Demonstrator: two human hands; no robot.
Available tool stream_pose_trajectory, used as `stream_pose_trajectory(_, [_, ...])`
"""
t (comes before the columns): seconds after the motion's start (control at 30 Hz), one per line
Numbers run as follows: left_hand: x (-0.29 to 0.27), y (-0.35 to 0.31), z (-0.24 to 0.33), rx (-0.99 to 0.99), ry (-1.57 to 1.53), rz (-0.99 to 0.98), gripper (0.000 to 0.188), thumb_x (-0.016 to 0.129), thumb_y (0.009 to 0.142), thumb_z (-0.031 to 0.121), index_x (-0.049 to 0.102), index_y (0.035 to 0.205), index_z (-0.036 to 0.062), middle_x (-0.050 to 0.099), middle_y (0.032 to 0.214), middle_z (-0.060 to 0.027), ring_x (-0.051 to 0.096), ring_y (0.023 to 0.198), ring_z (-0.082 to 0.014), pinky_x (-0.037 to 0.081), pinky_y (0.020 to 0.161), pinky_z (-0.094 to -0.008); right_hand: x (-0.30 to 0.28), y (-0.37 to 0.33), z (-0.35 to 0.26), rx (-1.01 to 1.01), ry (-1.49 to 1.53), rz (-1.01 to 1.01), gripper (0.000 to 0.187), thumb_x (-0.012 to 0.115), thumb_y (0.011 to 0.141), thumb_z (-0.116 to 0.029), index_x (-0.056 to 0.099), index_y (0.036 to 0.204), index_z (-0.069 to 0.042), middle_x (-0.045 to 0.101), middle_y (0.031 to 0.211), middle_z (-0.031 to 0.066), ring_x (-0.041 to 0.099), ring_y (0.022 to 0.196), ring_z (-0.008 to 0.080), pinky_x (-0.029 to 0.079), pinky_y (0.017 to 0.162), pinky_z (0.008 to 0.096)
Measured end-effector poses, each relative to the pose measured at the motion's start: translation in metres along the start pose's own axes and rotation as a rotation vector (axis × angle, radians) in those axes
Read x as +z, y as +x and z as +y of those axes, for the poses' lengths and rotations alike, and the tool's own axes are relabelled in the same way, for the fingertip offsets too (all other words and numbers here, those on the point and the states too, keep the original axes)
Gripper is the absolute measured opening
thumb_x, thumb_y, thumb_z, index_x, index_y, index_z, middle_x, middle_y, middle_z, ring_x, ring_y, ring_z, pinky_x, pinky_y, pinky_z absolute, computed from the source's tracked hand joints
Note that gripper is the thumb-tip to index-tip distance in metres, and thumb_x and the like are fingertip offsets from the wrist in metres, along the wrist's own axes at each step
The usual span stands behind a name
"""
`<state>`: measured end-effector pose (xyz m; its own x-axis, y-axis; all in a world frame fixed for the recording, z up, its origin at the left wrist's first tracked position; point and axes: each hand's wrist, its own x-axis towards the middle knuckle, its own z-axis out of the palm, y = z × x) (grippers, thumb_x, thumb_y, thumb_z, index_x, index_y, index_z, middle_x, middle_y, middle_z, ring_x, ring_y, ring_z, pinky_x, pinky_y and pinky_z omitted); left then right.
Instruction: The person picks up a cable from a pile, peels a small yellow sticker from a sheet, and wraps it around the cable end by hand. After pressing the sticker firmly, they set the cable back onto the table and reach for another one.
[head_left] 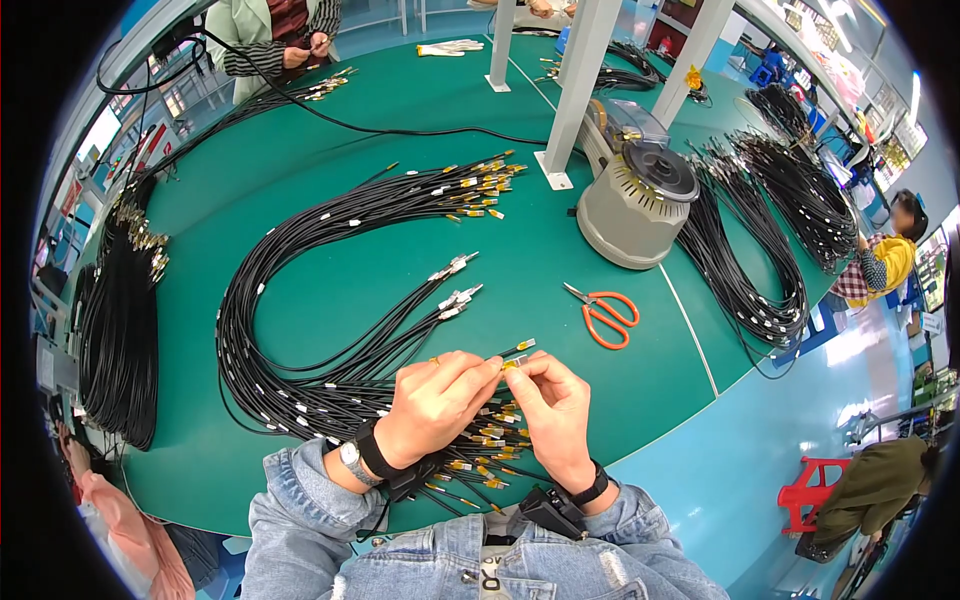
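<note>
Both hands meet over the near part of a green table [640, 400]. My left hand [435, 405] is closed, its fingers pinching a thin black cable close to its tip. My right hand [552, 405] pinches the yellow-wrapped end of that cable [513, 363] between thumb and forefinger. A second cable tip [525, 345] with yellow and white pieces pokes out just beyond the fingers. Under my hands and to the left curves a large bundle of black cables [245, 300] with white labels. Many yellow-wrapped ends [490, 470] fan out below my wrists.
Orange-handled scissors [608, 320] lie right of my hands. Behind them stands a round grey machine [635, 205] with a black disc, beside a white post [575, 100]. More cable bundles lie right [745, 250] and left [120, 340]. A person's hands [308, 50] work across the table.
</note>
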<state>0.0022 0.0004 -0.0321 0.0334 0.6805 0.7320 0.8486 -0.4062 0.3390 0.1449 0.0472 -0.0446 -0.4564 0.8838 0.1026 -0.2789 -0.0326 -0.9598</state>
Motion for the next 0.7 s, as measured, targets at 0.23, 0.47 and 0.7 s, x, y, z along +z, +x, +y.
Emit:
stream_pose_trajectory(0.23, [0.0002, -0.0002, 0.0004, 0.000, 0.013, -0.003, 0.023, 0.073, 0.065, -0.001, 0.061, 0.084, 0.0037, 0.060, 0.068, -0.0053, 0.058, 0.052, -0.0171, 0.042, 0.042, -0.0255, 0.0003, 0.0006, -0.0001, 0.015, 0.017, 0.013, 0.004, 0.058, 0.086, 0.001, 0.057, 0.082, 0.002, 0.055, 0.082, 0.0016, 0.051, 0.075, 0.0067, 0.041, 0.069, 0.0207])
stream_pose_trajectory(0.47, [0.0009, -0.0004, 0.0005, -0.003, 0.015, 0.006, 0.022, 0.073, 0.065, -0.001, 0.061, 0.083, 0.0041, 0.060, 0.067, -0.0049, 0.058, 0.052, -0.0170, 0.042, 0.042, -0.0254, -0.0005, 0.0006, -0.0002, 0.015, 0.008, 0.012, 0.004, 0.058, 0.085, 0.001, 0.057, 0.082, 0.002, 0.055, 0.081, 0.0014, 0.051, 0.074, 0.0067, 0.041, 0.068, 0.0205])
stream_pose_trajectory(0.7, [0.0013, -0.0017, -0.0001, 0.012, 0.036, 0.007, 0.025, 0.073, 0.065, -0.001, 0.060, 0.085, 0.0047, 0.061, 0.069, -0.0045, 0.058, 0.053, -0.0166, 0.042, 0.042, -0.0255, -0.0014, -0.0002, 0.0013, -0.005, -0.007, 0.010, 0.003, 0.059, 0.085, 0.001, 0.058, 0.082, 0.003, 0.055, 0.081, 0.0017, 0.051, 0.074, 0.0069, 0.042, 0.068, 0.0206])
